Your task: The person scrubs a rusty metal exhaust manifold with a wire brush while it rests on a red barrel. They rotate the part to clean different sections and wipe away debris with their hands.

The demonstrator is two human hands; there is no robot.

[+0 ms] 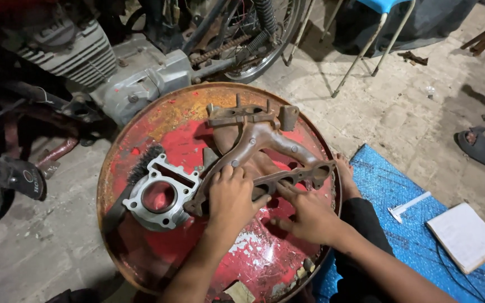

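Centre of frame: we work over a round red drum lid [158, 134], rusted at the rim, used here as a bench top.

Our left hand [231, 196] lies palm-down on the lower end of a rusty branched casting [265, 148], fingers curled together over its edge. It looks pressed down to pin the part flat, though we cannot tell whether the fingers close fully round it. Our right hand [310, 216] sits lower right of centre, fingers spread apart, tips against the casting's slotted flange. This reads as steadying or feeling along the edge, not gripping.

The casting runs diagonally from centre up to the upper middle of the lid, lying flat so both flanges face us.

Just left of the left hand rests a grey cylinder block [161, 196], bore upward, touching the casting's lower end. A wire brush [141, 163] lies partly under its upper left corner, bristles showing.

Upper left: a motorcycle engine [85, 62] and chain, cut off by the frame edge. Lower right: a blue mat [399, 235] with a calliper [411, 206] and a notebook [464, 235].

Hidden: the casting's underside, whatever sits beneath our palms, and the drum body. Scraps at the lid's lower edge are too small to identify. A sandalled foot at the right edge belongs to someone else.
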